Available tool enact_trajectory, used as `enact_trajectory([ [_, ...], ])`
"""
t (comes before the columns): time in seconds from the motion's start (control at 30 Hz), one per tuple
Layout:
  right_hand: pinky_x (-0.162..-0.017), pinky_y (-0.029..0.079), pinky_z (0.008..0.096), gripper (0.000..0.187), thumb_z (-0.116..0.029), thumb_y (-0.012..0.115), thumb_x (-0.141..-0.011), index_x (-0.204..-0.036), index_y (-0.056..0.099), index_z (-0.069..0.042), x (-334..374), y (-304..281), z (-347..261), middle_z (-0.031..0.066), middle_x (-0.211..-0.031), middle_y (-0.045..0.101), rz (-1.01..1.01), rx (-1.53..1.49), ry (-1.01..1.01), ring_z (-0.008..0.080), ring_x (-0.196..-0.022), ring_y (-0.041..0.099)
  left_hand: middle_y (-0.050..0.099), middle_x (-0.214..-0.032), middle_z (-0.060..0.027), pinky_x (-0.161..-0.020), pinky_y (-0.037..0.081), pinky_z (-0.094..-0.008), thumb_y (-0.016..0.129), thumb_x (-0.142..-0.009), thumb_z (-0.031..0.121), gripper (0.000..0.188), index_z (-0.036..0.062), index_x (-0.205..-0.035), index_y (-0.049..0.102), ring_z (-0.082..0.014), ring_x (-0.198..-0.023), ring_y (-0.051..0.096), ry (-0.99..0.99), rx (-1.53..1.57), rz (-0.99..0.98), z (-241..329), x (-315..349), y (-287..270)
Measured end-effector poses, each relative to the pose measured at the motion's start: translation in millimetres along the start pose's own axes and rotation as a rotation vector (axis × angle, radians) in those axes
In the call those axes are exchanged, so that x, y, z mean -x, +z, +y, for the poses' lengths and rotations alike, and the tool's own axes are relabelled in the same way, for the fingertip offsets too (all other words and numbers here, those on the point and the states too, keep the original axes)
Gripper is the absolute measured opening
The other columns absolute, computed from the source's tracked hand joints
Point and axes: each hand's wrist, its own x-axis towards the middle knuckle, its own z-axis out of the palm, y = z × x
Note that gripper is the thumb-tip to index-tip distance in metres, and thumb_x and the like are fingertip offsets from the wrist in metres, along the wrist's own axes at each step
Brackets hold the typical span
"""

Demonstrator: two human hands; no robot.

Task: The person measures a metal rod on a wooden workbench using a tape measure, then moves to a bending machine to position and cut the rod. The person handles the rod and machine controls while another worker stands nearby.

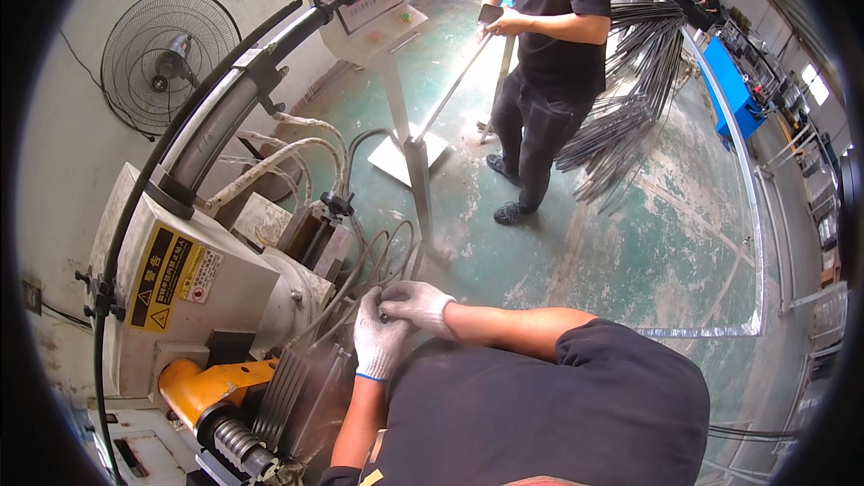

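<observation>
Both my hands wear white knit gloves and meet in front of my chest, beside the machine. My left hand (376,342) is closed, fingers pointing up, its cuff edged in blue. My right hand (418,304) reaches across from the right with bent fingers closed against the left fingertips. A small dark bit (385,313) shows between the gloves, too covered to name. Just beyond my hands run several grey hoses (389,250). Close to my left forearm are the machine's grey metal bars (284,396) and an orange arm-shaped part (202,389).
The machine's pale housing (202,279) fills the left, with a control panel (369,13) on a post beyond. A wall-side fan (171,58) stands far left. Ahead, another person (558,63) holds a long thin bar (454,85) beside a heap of dark rods (634,81).
</observation>
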Motion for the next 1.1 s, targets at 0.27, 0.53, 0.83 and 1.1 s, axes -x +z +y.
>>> enact_trajectory([
  [0.27,-0.087,0.061,0.0338,0.041,-0.027,0.081,-0.101,-0.134,0.074,-0.003,1.7,-3.4,-3.5,0.0087,-0.116,0.078,-0.005,0.003,-0.008,0.0158,-0.102,0.073,0.07,-0.142,-0.0239,-0.11,0.056,-0.0397,0.098,-0.074,0.022,0.092,-0.0066,-0.151,0.057,-0.0316,-0.129,0.07,0.006,0.05,-0.016,7.3,0.2,1.4],
  [0.53,-0.097,0.061,0.0367,0.056,-0.035,0.088,-0.093,-0.136,0.074,-0.001,-3.4,-4.0,-10.0,0.0118,-0.123,0.078,-0.055,0.224,-0.161,0.0188,-0.112,0.073,0.071,-0.136,-0.0239,-0.105,0.059,-0.041,0.089,-0.082,0.019,0.082,-0.0043,-0.153,0.055,-0.0332,-0.122,0.073,0.154,-0.311,0.066,23.5,9.4,-15.3],
  [0.83,-0.085,0.065,0.0298,0.055,-0.011,0.087,-0.096,-0.143,0.06,0.0,19.7,80.1,-215.9,0.0121,-0.116,0.078,-0.144,-0.051,-0.701,0.0168,-0.101,0.077,0.073,-0.117,-0.0215,-0.096,0.059,-0.0482,0.086,-0.086,0.011,0.056,-0.0018,-0.137,0.067,-0.0408,-0.107,0.072,0.465,-0.531,0.702,42.5,57.4,-134.4],
  [1.1,-0.096,0.062,0.0344,0.05,-0.032,0.087,-0.093,-0.134,0.075,-0.006,-79.1,253.6,-399.1,0.0135,-0.115,0.083,-0.24,0.593,-1.036,0.0213,-0.103,0.08,0.073,-0.112,-0.019,-0.098,0.055,-0.0498,0.078,-0.084,0.007,0.042,0.0007,-0.126,0.071,-0.0407,-0.106,0.069,0.455,-0.643,0.826,-25.7,85.5,-166.4],
])
